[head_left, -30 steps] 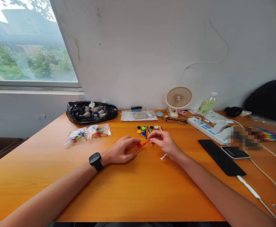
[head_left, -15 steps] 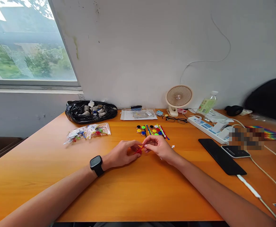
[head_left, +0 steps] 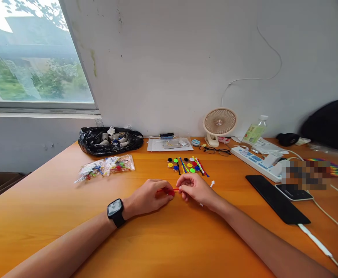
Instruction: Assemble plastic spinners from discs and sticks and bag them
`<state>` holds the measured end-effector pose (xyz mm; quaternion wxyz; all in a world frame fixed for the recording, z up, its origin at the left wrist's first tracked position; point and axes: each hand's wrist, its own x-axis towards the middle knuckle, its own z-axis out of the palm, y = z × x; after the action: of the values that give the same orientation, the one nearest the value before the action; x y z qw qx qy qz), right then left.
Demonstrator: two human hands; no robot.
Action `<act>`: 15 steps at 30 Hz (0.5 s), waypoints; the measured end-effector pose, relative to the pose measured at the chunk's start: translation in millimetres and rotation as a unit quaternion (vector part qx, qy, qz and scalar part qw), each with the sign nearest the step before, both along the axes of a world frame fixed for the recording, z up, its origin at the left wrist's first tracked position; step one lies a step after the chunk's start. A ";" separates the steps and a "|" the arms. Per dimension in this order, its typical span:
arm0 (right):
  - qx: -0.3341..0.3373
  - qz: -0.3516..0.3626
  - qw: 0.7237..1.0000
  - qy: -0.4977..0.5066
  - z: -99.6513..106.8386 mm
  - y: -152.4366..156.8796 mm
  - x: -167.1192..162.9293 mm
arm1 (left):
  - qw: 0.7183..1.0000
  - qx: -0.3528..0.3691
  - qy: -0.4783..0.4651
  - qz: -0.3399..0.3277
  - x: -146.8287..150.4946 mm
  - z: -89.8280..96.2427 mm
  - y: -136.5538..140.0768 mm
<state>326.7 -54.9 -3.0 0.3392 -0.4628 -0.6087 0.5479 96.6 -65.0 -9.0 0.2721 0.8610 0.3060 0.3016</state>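
My left hand [head_left: 148, 196] is closed, its thumb and fingers around a small red disc [head_left: 170, 192] low over the table. A thin red stick [head_left: 176, 189] lies across the disc, its left end showing above the left thumb. My right hand [head_left: 197, 190] pinches the stick's right end between thumb and fingertips. Part of the disc is hidden by the left fingers, so I cannot tell whether stick and disc are joined. A small white arrow-tipped piece [head_left: 212, 183] shows beside the right hand, partly covered by it.
Beyond my hands lie several coloured discs [head_left: 192, 170] and sticks [head_left: 182, 164]. Plastic bags of parts [head_left: 118, 165] and a black bag [head_left: 85, 141] are at left. A fan [head_left: 219, 122], glasses [head_left: 217, 151], power strip [head_left: 252, 162] and black power bank [head_left: 277, 199] stand or lie right.
The red stick now lies nearly level instead of slanted. My right hand has shifted slightly right, away from the left one. The whole view has tilted up a little.
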 end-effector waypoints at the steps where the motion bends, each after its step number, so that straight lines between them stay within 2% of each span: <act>1: -0.001 0.002 1.000 -0.006 0.6 -0.3 0.3 | 1.000 -0.001 0.004 0.001 0.2 0.2 0.2; 8: -0.007 0.015 1.000 -0.023 2.8 -0.4 4.5 | 1.000 0.017 0.026 0.004 0.8 -0.3 2.4; 15: 0.052 0.021 0.995 -0.082 -2.0 0.9 6.5 | 0.989 0.117 0.090 -0.017 4.2 3.9 1.7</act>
<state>333.2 -54.1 -5.1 0.3003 -0.4745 -0.6720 0.4828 100.8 -63.3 -5.1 0.1456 0.9157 0.2773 0.2518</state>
